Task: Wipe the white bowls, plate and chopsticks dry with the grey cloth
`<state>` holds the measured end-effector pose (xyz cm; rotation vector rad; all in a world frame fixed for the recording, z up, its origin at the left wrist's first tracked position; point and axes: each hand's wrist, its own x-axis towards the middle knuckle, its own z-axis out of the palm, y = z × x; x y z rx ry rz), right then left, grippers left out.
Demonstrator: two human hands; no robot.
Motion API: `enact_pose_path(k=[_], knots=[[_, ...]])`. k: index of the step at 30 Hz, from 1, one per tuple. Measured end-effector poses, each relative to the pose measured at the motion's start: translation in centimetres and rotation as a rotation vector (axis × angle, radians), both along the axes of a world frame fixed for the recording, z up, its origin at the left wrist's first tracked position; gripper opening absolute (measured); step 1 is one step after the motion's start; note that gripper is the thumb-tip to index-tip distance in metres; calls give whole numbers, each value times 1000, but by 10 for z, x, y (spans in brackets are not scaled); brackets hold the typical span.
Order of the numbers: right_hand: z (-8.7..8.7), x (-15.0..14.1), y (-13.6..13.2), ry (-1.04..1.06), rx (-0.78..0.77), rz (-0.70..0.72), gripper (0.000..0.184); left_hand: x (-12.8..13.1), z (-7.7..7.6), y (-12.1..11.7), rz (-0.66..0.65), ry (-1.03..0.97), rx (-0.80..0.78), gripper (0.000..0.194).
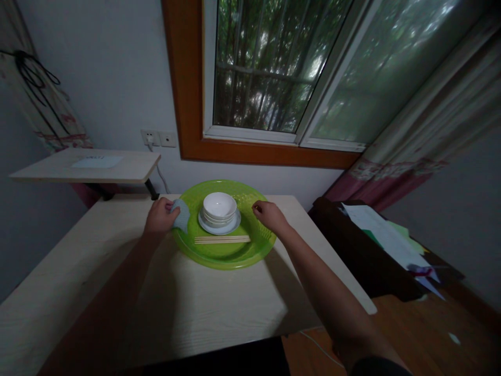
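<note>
My left hand [159,215] is closed on a grey-blue cloth [180,215], which hangs at the left rim of a round green plastic basin [227,263]. Inside the basin stands a stack of white bowls [219,206] on a white plate [219,231]. Several light wooden chopsticks [222,239] lie side by side in front of the plate. Over the basin's right side is my right hand [269,214], its fingers curled together, and no object shows in them. It is apart from the bowls.
The basin rests on a pale wooden table [219,297] against the wall. At the left back a raised shelf [90,164] carries a paper sheet [97,161]. A window [282,68] is behind. Right of the table, papers [376,230] lie on a dark piece of furniture [352,256].
</note>
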<state>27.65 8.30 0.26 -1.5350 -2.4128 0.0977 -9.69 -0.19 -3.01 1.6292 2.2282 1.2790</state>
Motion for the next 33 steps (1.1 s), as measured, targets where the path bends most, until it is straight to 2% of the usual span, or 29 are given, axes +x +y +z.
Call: enact_pose_path(k=[14,27,33], knots=[[-3,55,10,-233,44,-68,23,64,-25,15,-39,-156,191,15],[1,83,17,-267,33,-111,26,89,-12,21,-98,-119,87,11],[3,87,19,-258,30,-124,26,96,-10,24,-126,-93,109,10]])
